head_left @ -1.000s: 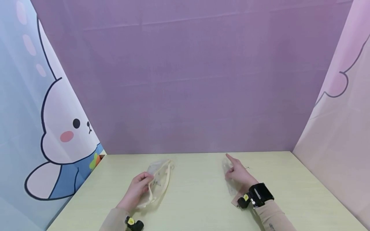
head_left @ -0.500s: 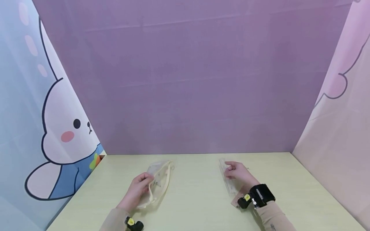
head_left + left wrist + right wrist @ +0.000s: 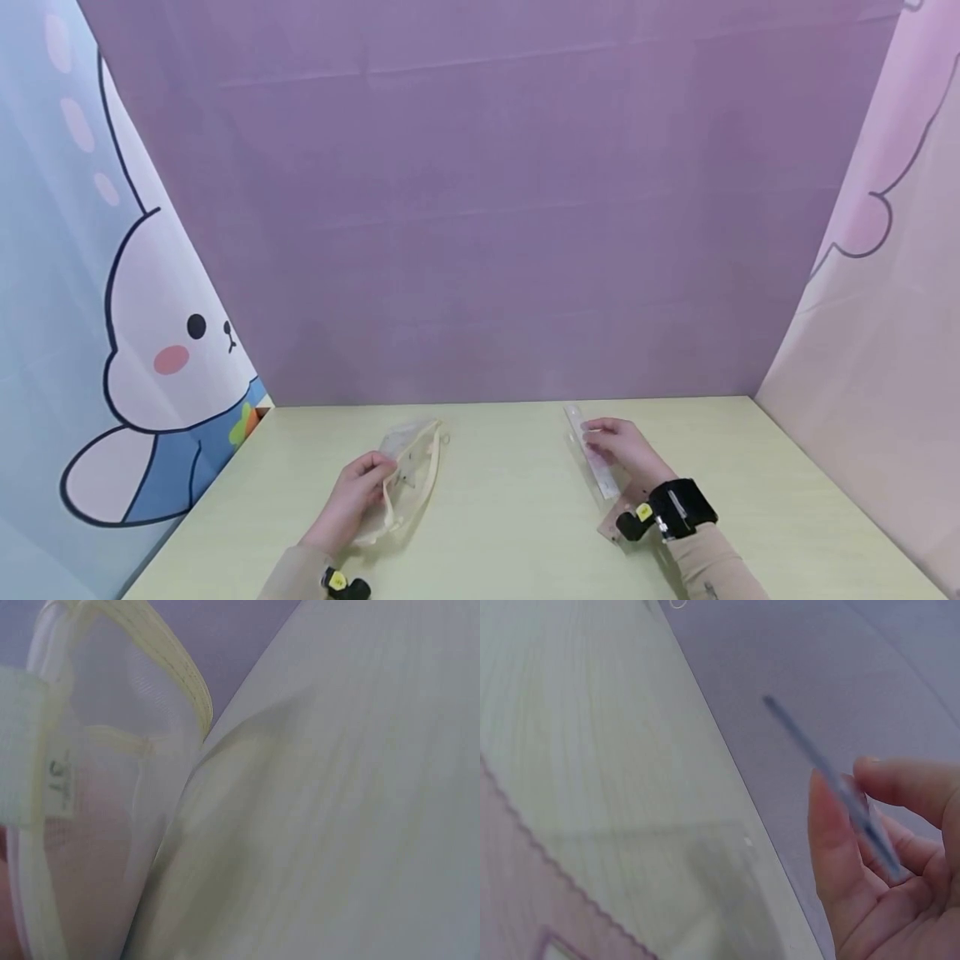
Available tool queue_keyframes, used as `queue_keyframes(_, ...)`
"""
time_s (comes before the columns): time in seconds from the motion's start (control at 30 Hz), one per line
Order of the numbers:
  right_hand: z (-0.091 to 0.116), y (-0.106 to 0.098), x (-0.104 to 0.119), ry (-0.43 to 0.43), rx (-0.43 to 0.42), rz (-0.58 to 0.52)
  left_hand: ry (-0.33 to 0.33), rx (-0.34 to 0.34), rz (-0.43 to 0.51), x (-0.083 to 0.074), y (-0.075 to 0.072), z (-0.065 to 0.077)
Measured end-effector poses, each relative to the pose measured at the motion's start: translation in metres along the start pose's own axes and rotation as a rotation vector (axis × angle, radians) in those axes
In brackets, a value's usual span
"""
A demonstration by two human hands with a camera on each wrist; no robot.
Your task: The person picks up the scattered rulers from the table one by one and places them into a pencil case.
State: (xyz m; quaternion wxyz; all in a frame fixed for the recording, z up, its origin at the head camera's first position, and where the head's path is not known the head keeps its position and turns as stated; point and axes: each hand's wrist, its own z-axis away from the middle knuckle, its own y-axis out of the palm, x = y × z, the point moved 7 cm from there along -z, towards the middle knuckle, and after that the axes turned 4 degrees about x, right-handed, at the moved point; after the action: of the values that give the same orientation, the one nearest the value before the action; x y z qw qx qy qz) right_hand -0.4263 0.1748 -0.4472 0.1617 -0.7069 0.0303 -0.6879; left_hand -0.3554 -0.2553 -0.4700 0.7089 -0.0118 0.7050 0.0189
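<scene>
Clear ruler [image 3: 598, 472] is slanting above the table [image 3: 510, 517], the right hand [image 3: 628, 450] pinching it, thumb and fingers barely parted. The left hand [image 3: 358, 487] is gripping a mesh pouch [image 3: 412, 492], fingers curled. Tabletop is stretching between the hands, its far edge running beyond.

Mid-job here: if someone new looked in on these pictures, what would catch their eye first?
Probably the big cartoon rabbit on the blue cloth at the head view's left, beside the wide purple backdrop. Next, over the pale table, the left hand holds a see-through pouch with cream edging, while the right hand pinches a clear strip.
</scene>
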Motion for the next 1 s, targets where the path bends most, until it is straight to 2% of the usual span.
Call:
queue_keyframes(0.27, -0.0006, -0.0038, -0.0052, 0.066, -0.028, -0.051, -0.002, 0.003, 0.017, -0.0007, 0.0009, 0.0007)
queue_keyframes(0.5, -0.0021, -0.0050, -0.0069, 0.075, -0.036, -0.072, 0.017, 0.010, -0.005, -0.0050, 0.0000, 0.0013)
queue_keyframes(1.0, -0.0006, 0.0033, -0.0056, 0.051, 0.041, -0.186, 0.018, 0.004, 0.024, -0.0051, -0.0025, 0.0010)
